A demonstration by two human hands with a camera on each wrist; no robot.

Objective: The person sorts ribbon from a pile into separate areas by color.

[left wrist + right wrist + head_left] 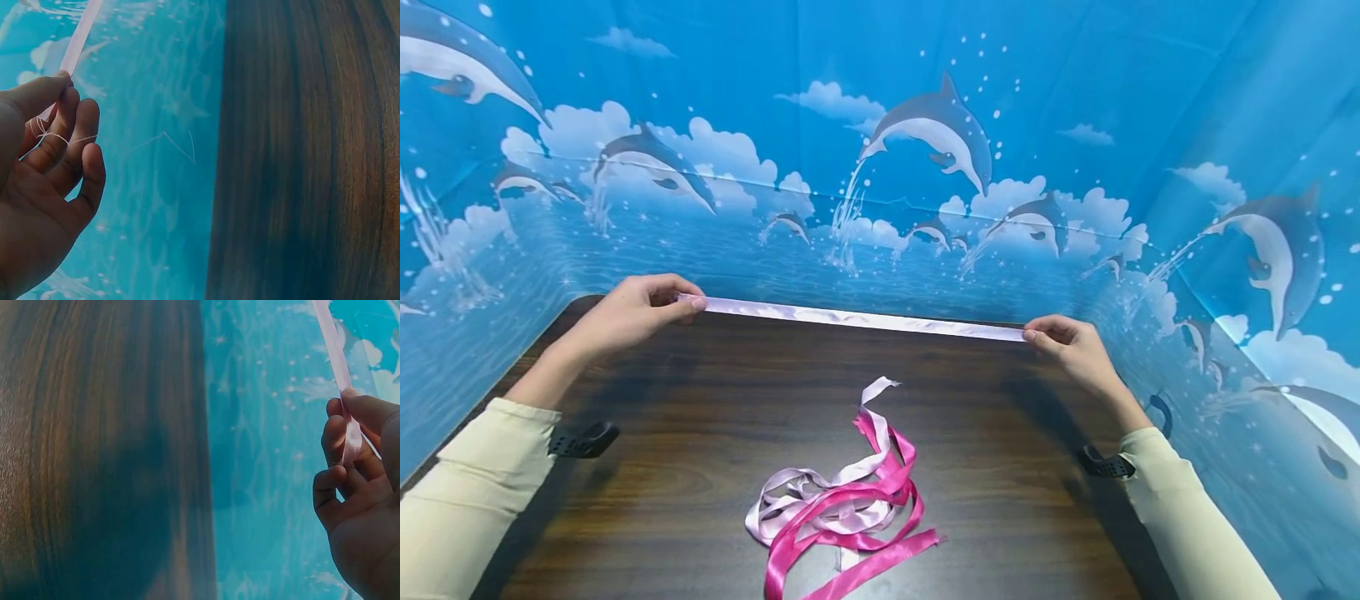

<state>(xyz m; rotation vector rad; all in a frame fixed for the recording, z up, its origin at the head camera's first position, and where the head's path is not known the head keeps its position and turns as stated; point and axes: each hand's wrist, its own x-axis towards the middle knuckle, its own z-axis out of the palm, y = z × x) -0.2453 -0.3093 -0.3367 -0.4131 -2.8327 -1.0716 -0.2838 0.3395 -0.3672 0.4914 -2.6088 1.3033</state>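
Observation:
A pale pink satin ribbon [865,319] is stretched nearly straight between both hands, above the far edge of the table. My left hand [638,310] pinches its left end between thumb and forefinger; in the left wrist view, loose white threads trail from that end over the fingers [87,119]. At the other end, my right hand [1070,346] pinches the ribbon, and a short tail [353,442] hangs past the thumb in the right wrist view. Below, on the table, lies a loose tangle of a pale pink ribbon [790,500] and a bright pink ribbon [850,500].
The dark wood-grain table [700,433] runs up to a blue curtain [737,250] printed with dolphins and clouds, which encloses the back and sides. Black straps [583,440] sit at the wrists by the cream sleeves [490,492].

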